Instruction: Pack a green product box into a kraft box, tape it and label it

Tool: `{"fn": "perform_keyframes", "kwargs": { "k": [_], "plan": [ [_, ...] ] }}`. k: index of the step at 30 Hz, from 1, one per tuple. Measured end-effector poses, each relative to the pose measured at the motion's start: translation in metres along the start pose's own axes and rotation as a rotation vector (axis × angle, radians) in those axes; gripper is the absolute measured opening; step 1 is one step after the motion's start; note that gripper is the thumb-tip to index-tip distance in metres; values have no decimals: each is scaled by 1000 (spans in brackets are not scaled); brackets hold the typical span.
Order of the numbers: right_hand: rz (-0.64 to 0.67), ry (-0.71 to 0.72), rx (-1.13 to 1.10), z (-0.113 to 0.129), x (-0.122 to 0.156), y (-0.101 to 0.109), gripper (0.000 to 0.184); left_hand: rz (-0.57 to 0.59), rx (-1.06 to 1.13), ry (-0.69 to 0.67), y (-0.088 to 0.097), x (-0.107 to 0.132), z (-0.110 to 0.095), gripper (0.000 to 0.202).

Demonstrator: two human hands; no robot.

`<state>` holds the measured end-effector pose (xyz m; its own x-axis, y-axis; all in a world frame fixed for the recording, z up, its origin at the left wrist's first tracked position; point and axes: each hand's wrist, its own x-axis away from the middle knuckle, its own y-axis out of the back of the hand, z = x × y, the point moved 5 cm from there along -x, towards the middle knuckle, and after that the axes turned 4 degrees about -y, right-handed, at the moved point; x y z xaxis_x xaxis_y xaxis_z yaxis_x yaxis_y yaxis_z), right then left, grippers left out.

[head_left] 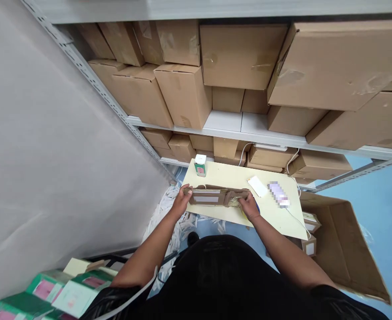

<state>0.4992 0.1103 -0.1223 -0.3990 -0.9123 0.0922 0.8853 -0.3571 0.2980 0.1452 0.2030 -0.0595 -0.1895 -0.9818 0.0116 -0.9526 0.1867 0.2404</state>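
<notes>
A small brown cardboard box (212,196) with a white label lies on a pale yellow table (235,175) in front of me. My left hand (182,200) grips its left end, fingers curled over the top edge. My right hand (248,206) holds the right end, fingers closed on an open flap. A small green and white carton (200,165) stands upright at the table's far left. A white card (257,186) and a blurred device (279,194) with a white cable lie to the right of the box.
Metal shelving (249,129) behind the table is stacked with brown cartons. A large open cardboard box (342,244) sits on the blue floor at right. White paper strips (169,213) litter the floor at left. Green and pink cartons (49,293) lie at lower left beside a grey wall.
</notes>
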Motion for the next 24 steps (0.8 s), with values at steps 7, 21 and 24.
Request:
{"fn": "perform_keyframes", "kwargs": {
  "k": [7,21,24],
  "plan": [
    [30,-105,72,26,8,-36,74,140,47,-153,-20,-3,5,65],
    [-195,-77,91,33,17,-43,68,418,-140,107,-9,-71,25,43],
    [-256,52,165,40,22,-34,32,341,-147,-30,-12,-74,24,82]
  ]
}}
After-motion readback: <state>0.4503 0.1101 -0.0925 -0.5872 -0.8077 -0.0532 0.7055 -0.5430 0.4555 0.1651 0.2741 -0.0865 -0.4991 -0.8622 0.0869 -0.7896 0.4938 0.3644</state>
